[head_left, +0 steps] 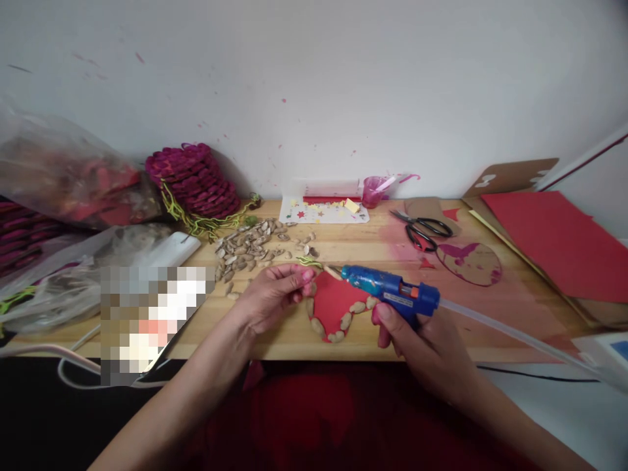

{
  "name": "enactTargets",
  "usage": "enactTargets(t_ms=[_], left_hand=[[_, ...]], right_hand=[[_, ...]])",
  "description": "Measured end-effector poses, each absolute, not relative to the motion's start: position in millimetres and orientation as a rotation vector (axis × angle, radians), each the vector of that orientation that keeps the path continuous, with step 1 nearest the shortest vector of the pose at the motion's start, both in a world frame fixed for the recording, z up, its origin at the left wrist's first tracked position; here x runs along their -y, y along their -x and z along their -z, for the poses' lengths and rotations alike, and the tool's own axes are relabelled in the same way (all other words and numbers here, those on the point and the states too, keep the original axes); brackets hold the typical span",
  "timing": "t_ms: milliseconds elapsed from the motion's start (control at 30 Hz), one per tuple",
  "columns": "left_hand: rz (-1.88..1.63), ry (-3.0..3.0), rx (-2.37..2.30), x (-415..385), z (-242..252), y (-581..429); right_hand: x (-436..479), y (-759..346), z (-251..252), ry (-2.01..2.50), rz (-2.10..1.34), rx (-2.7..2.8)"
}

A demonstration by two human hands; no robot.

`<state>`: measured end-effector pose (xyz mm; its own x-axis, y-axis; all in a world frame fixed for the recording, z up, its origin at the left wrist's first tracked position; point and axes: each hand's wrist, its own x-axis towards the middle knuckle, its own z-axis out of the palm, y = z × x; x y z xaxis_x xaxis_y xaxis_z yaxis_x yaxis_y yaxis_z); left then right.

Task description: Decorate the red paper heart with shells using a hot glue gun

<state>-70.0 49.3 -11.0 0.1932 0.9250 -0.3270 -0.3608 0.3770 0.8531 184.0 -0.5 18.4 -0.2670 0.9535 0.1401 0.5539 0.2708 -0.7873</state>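
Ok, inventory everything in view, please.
glue gun: one, blue, centre
glue stick: one, translucent, right
cutout: one, red, centre
shells: many, tan, on cutout and left
scissors: one, black, right
oval card: one, brown-magenta, right
sheet: one, red, far right
cup: one, pink, back
paper: one, white, back
woven pieces: two, magenta, left
strands: several, green, left
plastic: count unclear, clear, left
table: one, tan, beneath
left hand: one, bare, near nozzle
right hand: one, bare, holding glue gun
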Motion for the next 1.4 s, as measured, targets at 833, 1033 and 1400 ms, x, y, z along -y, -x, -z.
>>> enactTargets(t_ms=[833,1033,1400], left_hand=[[-1.089,-0.466,-0.812,-33.2,6.6,28.6],[-1.115,-0.468,-0.800,-30.6,7.6,25.5],[-1.253,-0.559,-0.814,-37.7,12.1,38.9]], right_hand=[[3.2,-185.1,-7.5,1.296,-0.635,1.987],[4.2,-181.3,-13.8,1.275,-0.663,1.976],[9.0,-185.2,-12.5,1.342,-0.764,1.927]])
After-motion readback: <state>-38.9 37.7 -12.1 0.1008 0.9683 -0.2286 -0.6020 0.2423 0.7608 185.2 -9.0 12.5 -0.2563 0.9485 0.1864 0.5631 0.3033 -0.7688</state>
